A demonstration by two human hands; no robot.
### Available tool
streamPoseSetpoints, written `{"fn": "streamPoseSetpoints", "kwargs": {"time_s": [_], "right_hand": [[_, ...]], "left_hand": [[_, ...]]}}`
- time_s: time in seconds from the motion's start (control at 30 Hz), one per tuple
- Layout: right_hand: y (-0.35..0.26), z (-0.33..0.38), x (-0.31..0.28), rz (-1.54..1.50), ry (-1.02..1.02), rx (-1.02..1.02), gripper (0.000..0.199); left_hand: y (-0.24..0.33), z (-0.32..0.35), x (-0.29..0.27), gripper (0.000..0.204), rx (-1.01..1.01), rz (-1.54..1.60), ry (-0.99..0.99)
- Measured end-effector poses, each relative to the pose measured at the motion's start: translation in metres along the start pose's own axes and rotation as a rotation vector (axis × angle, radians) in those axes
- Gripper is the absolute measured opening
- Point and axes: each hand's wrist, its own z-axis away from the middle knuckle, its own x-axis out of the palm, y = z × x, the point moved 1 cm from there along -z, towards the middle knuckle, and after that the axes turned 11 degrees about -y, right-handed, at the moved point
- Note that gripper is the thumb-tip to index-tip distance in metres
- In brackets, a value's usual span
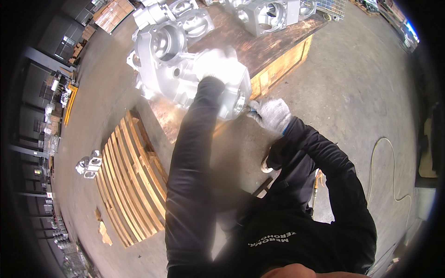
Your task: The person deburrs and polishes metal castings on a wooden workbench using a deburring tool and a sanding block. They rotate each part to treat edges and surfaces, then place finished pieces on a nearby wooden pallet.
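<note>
A large silver metal casting [162,78] with round openings rests on the near end of a wooden-topped table [227,44]. My left hand [215,62], in a pale glove, lies on top of the casting; strong glare washes out its fingers. To the right, my right hand [276,116] wears a grey-white glove with a blue cuff. Its fingers are closed beside the round port on the casting's right end. A small bluish bit shows at the fingertips, too small to name.
More silver castings [269,16] stand farther back on the table. A slatted wooden pallet [132,180] lies on the floor to the left, with a small casting [89,164] beside it. An orange-handled air gun [318,178] hangs near my leg. A pale hose [393,171] curves across the floor at right.
</note>
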Motion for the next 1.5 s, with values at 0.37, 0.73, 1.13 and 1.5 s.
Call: {"fn": "streamPoseSetpoints", "kwargs": {"time_s": [0.37,0.73,1.13,1.5], "right_hand": [[0.002,0.000,0.029,-0.242,-0.056,0.108,0.022],[0.084,0.073,-0.004,-0.358,0.189,0.505,0.027],[0.027,0.445,0.226,-0.758,-0.402,1.840,0.054],[0.026,0.402,0.278,-0.760,-0.542,1.795,0.097]], "left_hand": [[0.001,0.004,-0.008,0.063,0.067,-0.086,-0.082],[-0.017,-0.010,0.019,0.069,0.023,-0.081,0.004],[-0.038,-0.028,0.015,0.075,-0.113,0.005,0.033],[-0.075,-0.043,0.023,0.049,-0.157,0.190,0.118]]}}
